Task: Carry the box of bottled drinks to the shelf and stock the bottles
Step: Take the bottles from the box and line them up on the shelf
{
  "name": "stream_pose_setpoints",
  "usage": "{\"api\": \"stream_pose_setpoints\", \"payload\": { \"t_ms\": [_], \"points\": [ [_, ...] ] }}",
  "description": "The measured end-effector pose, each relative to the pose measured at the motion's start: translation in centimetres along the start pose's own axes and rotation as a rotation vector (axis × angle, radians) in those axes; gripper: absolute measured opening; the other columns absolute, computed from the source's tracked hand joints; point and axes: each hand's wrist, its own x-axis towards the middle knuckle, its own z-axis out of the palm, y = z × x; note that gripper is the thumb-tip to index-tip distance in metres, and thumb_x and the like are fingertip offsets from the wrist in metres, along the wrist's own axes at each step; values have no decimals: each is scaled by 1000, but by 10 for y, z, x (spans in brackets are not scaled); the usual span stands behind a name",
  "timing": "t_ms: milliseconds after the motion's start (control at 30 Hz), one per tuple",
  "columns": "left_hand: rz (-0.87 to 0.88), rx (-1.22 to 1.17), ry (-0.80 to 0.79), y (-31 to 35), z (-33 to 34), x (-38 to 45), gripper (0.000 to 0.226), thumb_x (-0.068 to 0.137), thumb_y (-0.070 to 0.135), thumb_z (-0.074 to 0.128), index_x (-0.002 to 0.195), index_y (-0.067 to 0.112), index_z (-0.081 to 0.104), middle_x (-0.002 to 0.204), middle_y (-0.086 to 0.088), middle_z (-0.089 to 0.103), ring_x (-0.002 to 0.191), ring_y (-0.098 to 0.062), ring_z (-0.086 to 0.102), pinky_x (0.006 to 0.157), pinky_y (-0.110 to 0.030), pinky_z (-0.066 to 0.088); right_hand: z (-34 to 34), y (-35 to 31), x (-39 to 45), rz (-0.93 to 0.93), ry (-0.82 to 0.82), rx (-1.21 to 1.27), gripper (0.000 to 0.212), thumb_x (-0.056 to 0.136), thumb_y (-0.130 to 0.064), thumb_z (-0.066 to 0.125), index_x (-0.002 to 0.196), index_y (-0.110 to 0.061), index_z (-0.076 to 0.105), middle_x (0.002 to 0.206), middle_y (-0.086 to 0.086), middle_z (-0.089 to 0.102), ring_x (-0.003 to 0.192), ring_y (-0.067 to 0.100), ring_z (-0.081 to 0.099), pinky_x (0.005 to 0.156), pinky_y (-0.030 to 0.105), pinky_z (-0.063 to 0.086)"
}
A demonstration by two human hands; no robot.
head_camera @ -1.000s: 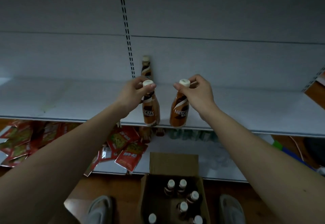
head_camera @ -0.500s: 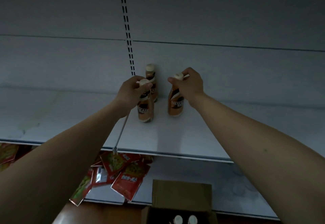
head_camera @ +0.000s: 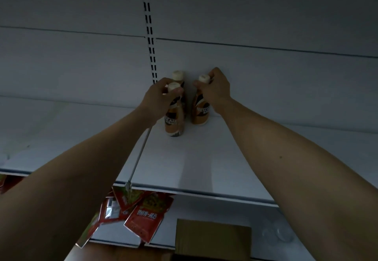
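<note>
I observe my left hand (head_camera: 156, 97) gripping one bottle (head_camera: 173, 120) by its cap and my right hand (head_camera: 216, 89) gripping another (head_camera: 200, 111), both upright near the shelf (head_camera: 204, 164) back edge

Brown bottles (head_camera: 174, 121), cream caps; white shelf (head_camera: 204, 158).

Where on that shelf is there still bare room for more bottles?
Bare shelf lies in front of the bottles up to its front edge, and far out to either side. It is crowded only at the back by the slotted upright, where three bottles cluster.
</note>
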Motion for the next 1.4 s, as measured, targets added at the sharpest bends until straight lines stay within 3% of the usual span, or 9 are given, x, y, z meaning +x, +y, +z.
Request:
{"api": "stream_pose_setpoints", "payload": {
  "t_ms": [233,333,500,567,700,800,1000,1200,1400],
  "points": [
    [17,5,44,1,8,-5,18,93,32,59,106,20,57,97,-4,64,86,-16,59,75,-31,50,-4,-1,2,30,-61,-7,37,83,-27,72,91,-11,40,77,-4,47,80,18,50,70,33,44],
    [10,-15,78,5,12,-14,22,93,31,60,111,18,57,91,7,61,81,-8,57,64,-18,45,-6,-10,1,65,-152,-99,43,87,-24,68,115,-5,42,106,8,55,100,24,56,84,35,48],
    [-87,59,84,20,6,-19,61,87,44,65,138,19,42,126,-8,54,109,-25,59,92,-39,52,-22,-34,-14,74,-219,-195,74,88,-29,67,141,0,24,137,18,47,124,32,51,101,42,47],
    [-68,223,166,31,0,-22,62,87,51,60,137,18,43,131,-12,53,118,-30,54,100,-40,47,-33,-44,-24,24,-209,-257,68,89,-37,62,138,-1,30,133,19,51,120,35,53,99,45,48],
    [53,543,294,57,-6,-49,36,92,44,49,115,17,57,116,-9,60,116,-30,46,89,-37,40,-56,-59,-54,-42,-209,-397,39,94,-36,49,118,-6,46,123,20,59,111,37,57,91,43,49],
    [18,661,189,69,0,-78,26,88,36,51,104,18,60,107,-7,65,107,-29,54,87,-40,50,-71,-66,-85,-57,-274,-499,21,95,-36,44,80,-22,43,100,11,58,96,31,58,73,36,43],
    [16,618,19,66,21,-156,17,80,37,48,84,23,58,85,-7,65,89,-33,59,79,-42,54,-101,-78,-162,-100,-336,-511,29,90,-36,52,64,-23,50,86,9,66,90,33,63,74,37,49],
    [9,648,-42,38,40,-221,14,86,34,51,92,24,59,94,-3,68,100,-30,58,83,-43,53,-108,-52,-231,-43,-375,-431,28,90,-34,53,76,-9,56,81,13,69,78,31,66,75,44,54],
    [-13,669,-69,15,45,-256,20,88,29,51,99,21,65,95,-3,70,91,-25,63,78,-43,56,-108,-19,-264,-3,-380,-426,35,90,-37,52,90,-4,62,85,15,69,79,30,65,75,43,54]
  ]
}}
